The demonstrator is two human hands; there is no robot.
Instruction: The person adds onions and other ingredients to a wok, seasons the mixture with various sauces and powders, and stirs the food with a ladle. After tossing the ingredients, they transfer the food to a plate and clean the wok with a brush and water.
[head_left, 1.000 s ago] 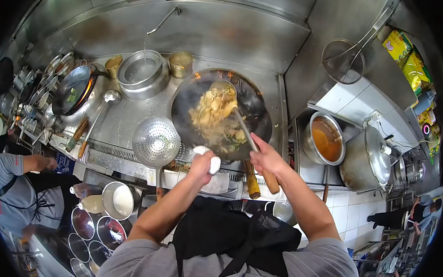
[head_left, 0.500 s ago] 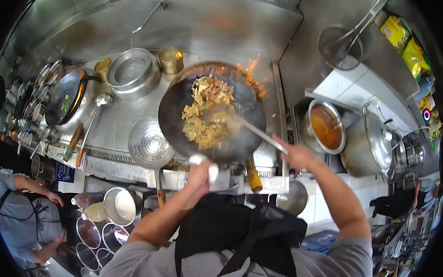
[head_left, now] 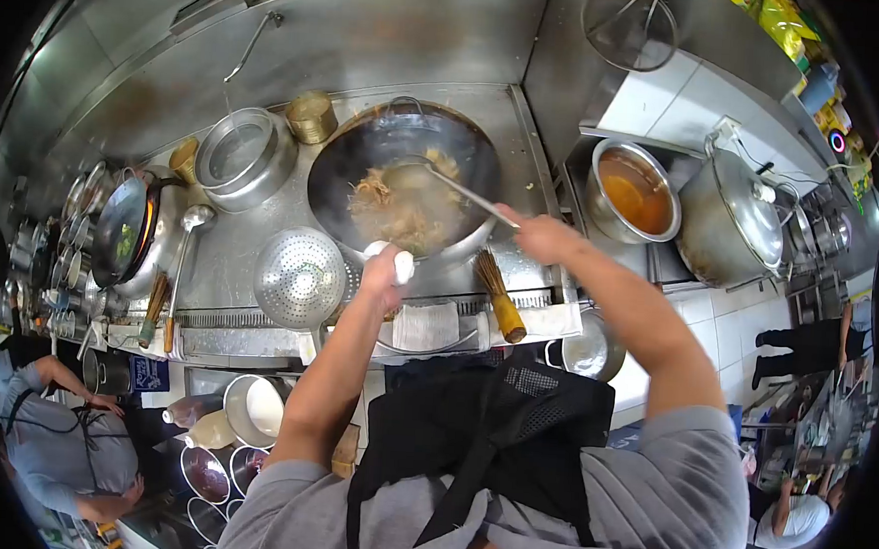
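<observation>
My left hand [head_left: 384, 277] is closed on a white cloth [head_left: 402, 265] at the near rim of a big black wok [head_left: 466, 142]. Inside the wok lies steaming brownish food [head_left: 403, 213], partly blurred by the steam. Gripped in my right hand [head_left: 546, 237] is the handle of a long metal ladle [head_left: 469, 192], whose bowl rests in the food. A perforated strainer [head_left: 300, 277] sits just left of the wok, and a bamboo brush [head_left: 503, 303] lies on its near right side.
Metal pots [head_left: 242, 160] and a brass-coloured container [head_left: 312, 118] stand behind left. On the right are a bowl of orange-brown liquid [head_left: 634, 197] and a large lidded pot [head_left: 730, 225]. Another wok [head_left: 122, 230] is at far left. A person [head_left: 63, 434] stands at lower left.
The flames behind the wok have gone from view. The wok sits tilted differently, its far handle now showing, and the food is lower and more spread. The ladle bowl has moved toward the back left.
</observation>
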